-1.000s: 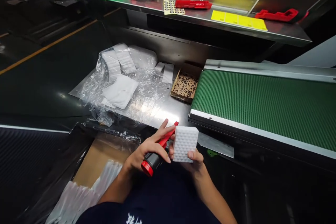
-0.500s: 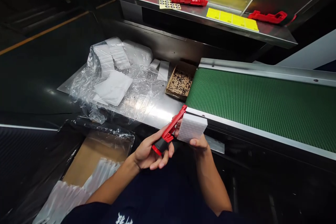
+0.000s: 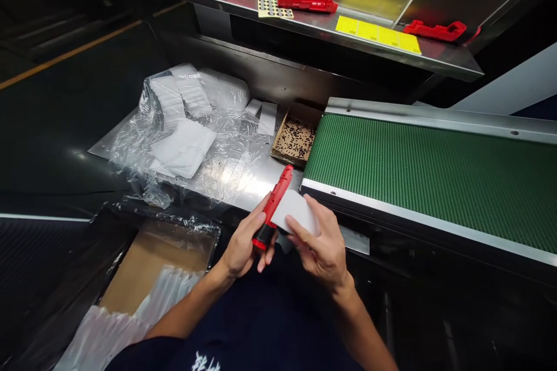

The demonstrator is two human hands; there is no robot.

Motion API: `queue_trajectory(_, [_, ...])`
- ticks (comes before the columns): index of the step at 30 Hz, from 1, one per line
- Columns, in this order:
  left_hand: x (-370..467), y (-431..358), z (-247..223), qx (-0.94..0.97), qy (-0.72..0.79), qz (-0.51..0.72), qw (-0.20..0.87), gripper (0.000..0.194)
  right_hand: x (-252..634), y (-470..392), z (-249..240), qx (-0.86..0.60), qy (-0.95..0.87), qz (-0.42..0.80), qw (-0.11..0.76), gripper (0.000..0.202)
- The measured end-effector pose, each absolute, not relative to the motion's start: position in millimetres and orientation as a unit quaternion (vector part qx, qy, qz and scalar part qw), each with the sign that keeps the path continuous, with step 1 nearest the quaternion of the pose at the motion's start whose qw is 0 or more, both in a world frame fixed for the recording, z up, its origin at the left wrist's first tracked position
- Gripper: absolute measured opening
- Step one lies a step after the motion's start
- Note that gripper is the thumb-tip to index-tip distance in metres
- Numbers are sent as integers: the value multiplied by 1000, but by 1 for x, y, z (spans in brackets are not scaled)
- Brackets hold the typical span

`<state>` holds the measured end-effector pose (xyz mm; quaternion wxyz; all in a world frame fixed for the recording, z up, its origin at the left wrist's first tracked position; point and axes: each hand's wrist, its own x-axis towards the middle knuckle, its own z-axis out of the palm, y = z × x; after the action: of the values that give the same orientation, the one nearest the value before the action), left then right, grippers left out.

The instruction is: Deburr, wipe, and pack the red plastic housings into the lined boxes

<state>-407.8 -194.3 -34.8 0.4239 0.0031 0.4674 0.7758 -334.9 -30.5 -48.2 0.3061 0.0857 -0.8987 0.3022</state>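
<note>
In my left hand point(image 3: 244, 243) is a long red plastic part point(image 3: 277, 194) with a black section and a red rim at its lower end; the fingers wrap round that end. My right hand point(image 3: 322, 243) grips a white foam pad point(image 3: 298, 211) between thumb and fingers. The pad lies against the right side of the red part, one face up. Both hands are in front of the metal bench edge, left of the conveyor's near corner. The fingers beneath the pad are partly hidden.
A green conveyor belt point(image 3: 426, 174) runs to the right. Beside it sits a cardboard box point(image 3: 293, 138) of small dark pieces. White sheets point(image 3: 185, 148) lie on clear plastic wrap at left. A shelf point(image 3: 313, 23) above holds red parts and yellow labels point(image 3: 378, 33). An open carton point(image 3: 139, 266) stands lower left.
The right hand has turned over and moved left with the foam pad, bringing it against the red part. The red part has shifted left and rotated in the left hand.
</note>
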Motion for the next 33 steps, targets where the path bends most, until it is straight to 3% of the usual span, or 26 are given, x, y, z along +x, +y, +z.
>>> queue_trajectory(6, [-408,-198,-33,3,518,746,419,80,-337,-41,-48,69,-926,203,310,56])
queue_trajectory(11, [-408,-200,-34,35,536,720,439,76,-342,-28,-45,-55,-929,130,342,51])
queue_trajectory(17, [-408,-196,-42,40,559,718,413,77,-333,-38,-40,50,-932,188,306,38])
queue_trajectory(23, [-406,-199,-43,63,583,683,435,76,-330,-39,-45,-48,-934,161,316,37])
queue_trajectory(27, [-407,-199,-49,60,601,679,418,74,-325,-46,-44,10,-927,192,321,37])
queue_trajectory(33, [-404,-205,-55,120,693,593,392,66,-318,-49,-41,-32,-945,167,279,34])
